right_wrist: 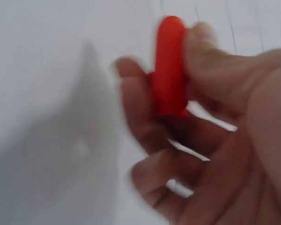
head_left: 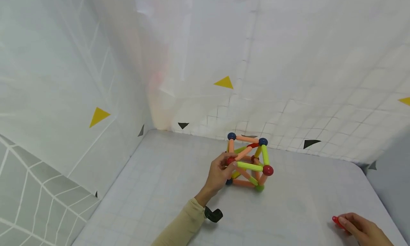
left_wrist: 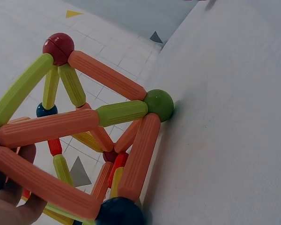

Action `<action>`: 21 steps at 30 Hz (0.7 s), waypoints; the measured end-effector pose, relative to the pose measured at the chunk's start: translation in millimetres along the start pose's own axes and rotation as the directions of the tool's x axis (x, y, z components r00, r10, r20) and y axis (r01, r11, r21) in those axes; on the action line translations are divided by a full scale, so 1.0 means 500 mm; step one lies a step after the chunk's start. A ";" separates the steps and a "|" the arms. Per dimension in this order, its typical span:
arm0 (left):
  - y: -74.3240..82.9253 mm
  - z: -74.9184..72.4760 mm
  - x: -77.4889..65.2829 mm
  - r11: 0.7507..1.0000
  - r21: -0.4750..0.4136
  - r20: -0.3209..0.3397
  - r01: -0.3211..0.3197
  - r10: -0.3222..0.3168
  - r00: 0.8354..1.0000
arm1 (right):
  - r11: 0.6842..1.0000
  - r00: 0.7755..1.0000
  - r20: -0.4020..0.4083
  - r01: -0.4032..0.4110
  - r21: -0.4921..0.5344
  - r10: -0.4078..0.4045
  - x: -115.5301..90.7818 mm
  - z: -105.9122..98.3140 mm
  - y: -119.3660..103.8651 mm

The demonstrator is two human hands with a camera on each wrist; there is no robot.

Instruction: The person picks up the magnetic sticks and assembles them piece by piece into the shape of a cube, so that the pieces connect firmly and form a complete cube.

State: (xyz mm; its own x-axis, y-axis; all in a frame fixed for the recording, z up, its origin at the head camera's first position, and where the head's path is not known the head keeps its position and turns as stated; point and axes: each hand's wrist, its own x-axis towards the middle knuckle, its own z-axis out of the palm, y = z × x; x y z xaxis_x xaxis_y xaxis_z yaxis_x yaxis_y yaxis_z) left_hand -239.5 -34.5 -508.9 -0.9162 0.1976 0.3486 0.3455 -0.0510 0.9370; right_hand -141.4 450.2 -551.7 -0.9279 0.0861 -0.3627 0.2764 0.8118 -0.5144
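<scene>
A cube-like frame of magnetic building sticks and balls (head_left: 246, 166) stands on the table, its sticks orange, yellow and lime, with a few red ones. At its near left corner, my left hand (head_left: 221, 169) holds a red ball (head_left: 230, 161) between thumb and fingers. The left wrist view shows a green ball (left_wrist: 159, 105) and a dark blue ball (left_wrist: 119, 213) at corners beside the table. Far to the right, my right hand (head_left: 363, 226) pinches a short red stick (right_wrist: 170, 65) between thumb and fingers. Behind it a bit more red shows; whether it is a second stick I cannot tell.
A white sheet wall (head_left: 205, 61) with yellow and black triangles rises just behind the frame. Another sheet wall (head_left: 64, 79) borders the table (head_left: 153, 189) on the left. A black strap device (head_left: 213, 214) sits at my left wrist.
</scene>
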 end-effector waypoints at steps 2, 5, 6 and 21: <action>0.001 0.000 -0.001 1.000 -0.001 0.002 0.001 -0.001 1.000 | 0.995 0.991 -0.095 0.097 -0.015 -0.098 0.004 -0.008 -0.064; 0.002 0.001 -0.002 1.000 -0.003 0.006 -0.001 0.001 1.000 | 0.957 0.918 -0.276 0.287 -0.031 -0.284 0.019 -0.016 -0.148; 0.002 0.000 -0.002 1.000 -0.004 0.006 -0.002 0.002 1.000 | 0.937 0.882 -0.327 0.345 -0.047 -0.341 0.028 -0.020 -0.174; -0.009 -0.004 0.001 1.000 -0.023 -0.009 0.002 -0.003 1.000 | 0.745 0.616 -0.472 0.651 -0.144 -0.630 0.149 -0.062 -0.494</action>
State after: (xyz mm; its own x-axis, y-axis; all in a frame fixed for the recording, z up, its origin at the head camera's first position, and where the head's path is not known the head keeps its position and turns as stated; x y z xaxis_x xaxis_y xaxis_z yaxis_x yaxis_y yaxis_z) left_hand -241.7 -36.2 -512.9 -0.9188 0.1891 0.3465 0.3386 -0.0732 0.9381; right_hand -286.3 274.0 -427.7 -0.8642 -0.1855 0.4677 -0.4345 0.7440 -0.5077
